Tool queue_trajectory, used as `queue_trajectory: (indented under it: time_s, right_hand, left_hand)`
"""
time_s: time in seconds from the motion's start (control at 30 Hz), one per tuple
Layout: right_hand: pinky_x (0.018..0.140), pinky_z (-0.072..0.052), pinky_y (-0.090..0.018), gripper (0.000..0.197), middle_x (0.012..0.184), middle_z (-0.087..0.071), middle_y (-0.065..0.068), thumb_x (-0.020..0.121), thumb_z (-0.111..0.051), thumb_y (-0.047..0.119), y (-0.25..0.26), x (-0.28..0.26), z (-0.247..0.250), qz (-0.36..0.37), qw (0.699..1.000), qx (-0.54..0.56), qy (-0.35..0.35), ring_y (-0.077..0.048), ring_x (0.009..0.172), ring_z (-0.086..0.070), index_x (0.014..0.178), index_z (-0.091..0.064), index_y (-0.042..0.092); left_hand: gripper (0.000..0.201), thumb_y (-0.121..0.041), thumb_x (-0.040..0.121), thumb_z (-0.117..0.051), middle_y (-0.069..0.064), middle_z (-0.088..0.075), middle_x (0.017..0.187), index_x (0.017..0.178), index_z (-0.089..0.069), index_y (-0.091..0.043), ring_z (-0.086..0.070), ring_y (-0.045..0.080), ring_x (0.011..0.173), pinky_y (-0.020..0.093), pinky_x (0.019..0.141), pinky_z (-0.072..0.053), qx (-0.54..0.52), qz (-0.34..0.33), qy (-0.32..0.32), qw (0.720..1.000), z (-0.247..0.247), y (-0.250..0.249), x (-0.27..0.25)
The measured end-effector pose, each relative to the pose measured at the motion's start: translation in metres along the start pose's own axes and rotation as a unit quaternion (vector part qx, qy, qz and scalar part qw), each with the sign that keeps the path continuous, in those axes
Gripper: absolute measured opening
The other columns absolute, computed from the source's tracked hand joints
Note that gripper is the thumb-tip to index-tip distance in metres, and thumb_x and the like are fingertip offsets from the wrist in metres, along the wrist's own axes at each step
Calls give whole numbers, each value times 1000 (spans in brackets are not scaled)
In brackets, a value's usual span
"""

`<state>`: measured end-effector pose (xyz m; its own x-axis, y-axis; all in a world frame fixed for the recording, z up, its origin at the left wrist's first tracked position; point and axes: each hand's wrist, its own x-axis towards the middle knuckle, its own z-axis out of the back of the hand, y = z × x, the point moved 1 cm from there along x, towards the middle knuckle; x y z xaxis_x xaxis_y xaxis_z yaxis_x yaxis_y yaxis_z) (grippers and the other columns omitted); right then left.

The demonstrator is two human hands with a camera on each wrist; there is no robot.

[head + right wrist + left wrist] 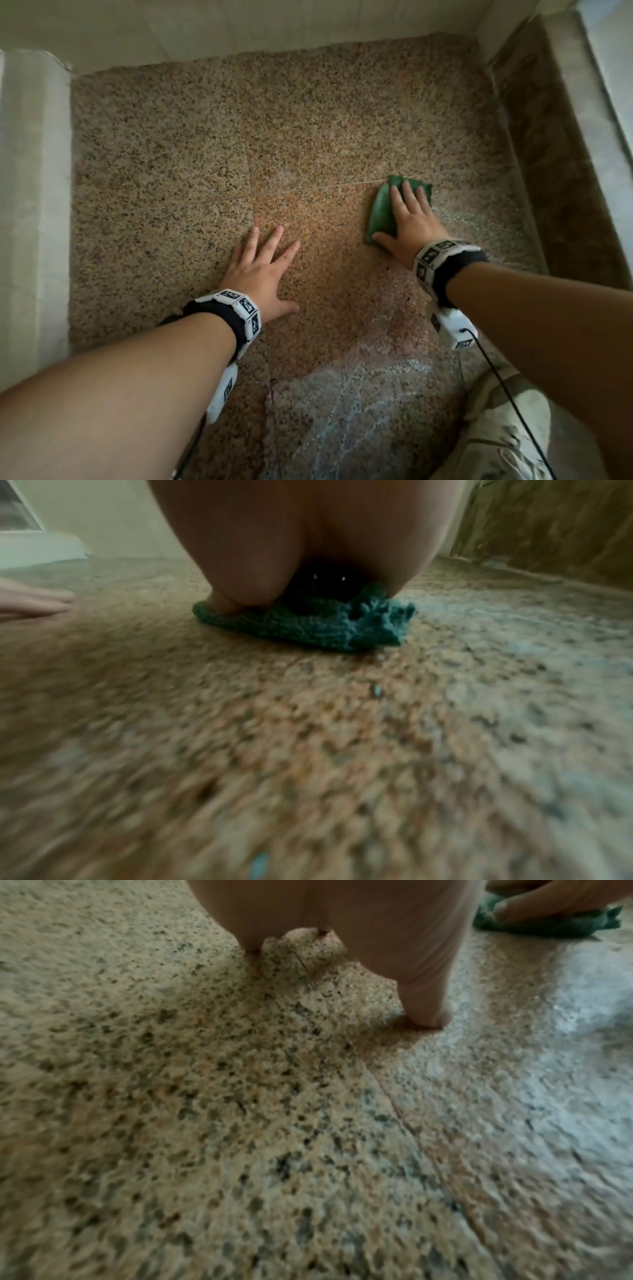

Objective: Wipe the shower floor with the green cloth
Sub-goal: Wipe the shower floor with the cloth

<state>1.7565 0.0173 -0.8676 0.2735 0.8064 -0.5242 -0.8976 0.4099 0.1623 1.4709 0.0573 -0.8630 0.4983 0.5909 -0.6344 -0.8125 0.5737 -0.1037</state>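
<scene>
The green cloth (pixel 383 209) lies flat on the speckled granite shower floor (pixel 205 154), right of centre. My right hand (pixel 409 219) presses on the cloth with straight, spread fingers and covers most of it. In the right wrist view the cloth (pixel 308 627) bunches under the palm (pixel 308 534). My left hand (pixel 263 270) rests flat on the bare floor to the left, fingers spread, holding nothing. The left wrist view shows that palm (pixel 359 920) on the stone, with the cloth (pixel 555 923) at the top right.
A white wall (pixel 274 24) closes the far side and a pale raised ledge (pixel 30 205) runs along the left. A brown stone curb (pixel 548 137) borders the right. Wet, whitish streaks (pixel 359 411) cover the near floor. My knee in light trousers (pixel 507 428) is at bottom right.
</scene>
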Motion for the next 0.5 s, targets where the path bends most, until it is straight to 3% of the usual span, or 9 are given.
queue_trajectory:
  time_s: [0.1, 0.2, 0.33, 0.5]
  right_hand:
    - [119, 2, -42, 100, 164, 15, -4, 91, -54, 59, 17, -19, -10, 19, 1000, -5, -7, -30, 150, 12, 157, 9, 18]
    - [113, 13, -40, 102, 160, 24, -3, 90, -54, 59, 53, -45, -33, 108, 993, -33, 32, -27, 147, 22, 155, 15, 22]
    - [119, 8, -41, 99, 161, 26, -1, 92, -51, 60, 80, -56, -56, 139, 987, -34, 68, -25, 147, 25, 155, 16, 24]
    - [121, 2, -41, 99, 162, 21, 1, 91, -49, 64, 58, -34, -35, 138, 987, -70, 52, -23, 149, 19, 156, 15, 25]
  left_hand:
    - [113, -75, 77, -61, -8, 36, 157, 153, 17, -43, 32, 31, 145, 50, 120, 7, 1, 0, 0, 1000, 1, -1, 1]
    - [113, -75, 77, -61, -8, 36, 157, 152, 18, -44, 33, 31, 145, 48, 118, 10, 1, 0, -3, 1000, 0, 0, 1]
    - [112, -73, 78, -61, -9, 34, 158, 153, 17, -44, 31, 30, 145, 50, 120, 7, 0, -2, -10, 1000, -1, 0, 2]
    - [112, -75, 78, -60, -8, 35, 158, 153, 17, -43, 31, 31, 145, 51, 122, 6, -5, -9, -10, 1000, -3, 2, 2]
